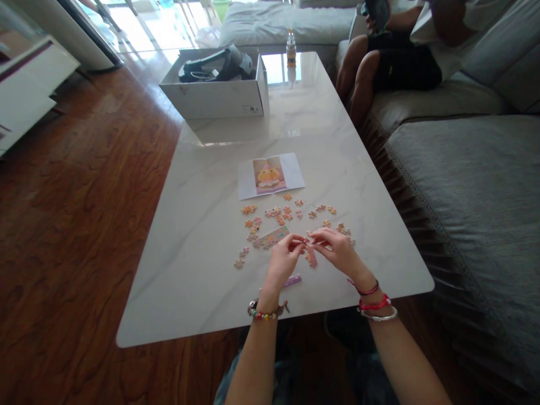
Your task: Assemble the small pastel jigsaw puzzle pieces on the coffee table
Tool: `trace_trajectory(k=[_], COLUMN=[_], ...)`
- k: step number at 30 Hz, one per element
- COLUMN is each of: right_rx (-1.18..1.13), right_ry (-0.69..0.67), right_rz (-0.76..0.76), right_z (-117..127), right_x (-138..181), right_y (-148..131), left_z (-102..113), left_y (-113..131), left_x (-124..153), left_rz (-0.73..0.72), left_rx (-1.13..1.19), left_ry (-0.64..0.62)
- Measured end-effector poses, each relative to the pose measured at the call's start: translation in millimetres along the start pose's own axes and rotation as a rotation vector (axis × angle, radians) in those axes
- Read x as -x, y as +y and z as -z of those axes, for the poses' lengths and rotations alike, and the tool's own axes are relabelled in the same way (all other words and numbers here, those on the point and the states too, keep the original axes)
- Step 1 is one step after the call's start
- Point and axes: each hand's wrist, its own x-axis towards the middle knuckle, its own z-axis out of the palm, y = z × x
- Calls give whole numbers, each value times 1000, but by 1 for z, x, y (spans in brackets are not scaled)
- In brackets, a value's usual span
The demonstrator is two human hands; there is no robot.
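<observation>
Over the near part of the table, my left hand (288, 253) and my right hand (335, 248) come together, fingertips pinched close to each other. Between them seems to be a small puzzle piece, mostly hidden by the fingers. Just below the fingertips lies a joined pink strip of puzzle pieces (311, 257). Left of it, partly behind my left hand, rests a larger joined section of puzzle (270, 238). A purple strip (292, 280) lies by my left wrist. Several loose puzzle pieces (276, 214) are scattered beyond my hands, and a few more (239, 262) to the left.
A paper sheet with a printed picture (270, 175) lies past the pieces. Farther back on the white table (202, 191) stand a white box (219, 98) holding a dark device and a small bottle (291, 49). A person (396, 62) sits on the grey sofa (472, 163) at right.
</observation>
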Motion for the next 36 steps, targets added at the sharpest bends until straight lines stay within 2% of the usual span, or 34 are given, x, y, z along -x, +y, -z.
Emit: trace_trajectory(k=[4, 11, 18, 28, 36], right_rx=[123, 279, 330, 325, 368], right_ry=[14, -84, -97, -187, -252], right_rz=[2, -28, -65, 26, 38], right_z=[-1, -7, -5, 1, 0], right_x=[-1, 1, 1, 5, 4], right_y=[8, 6, 9, 5, 2], left_z=[-1, -8, -14, -12, -10], left_y=[-2, -5, -3, 1, -1], left_x=[-1, -7, -6, -3, -4], left_rz=[-7, -105, -62, -85, -78], left_rx=[-230, -458, -674, -705, -691], left_ry=[-2, 49, 83, 63, 69])
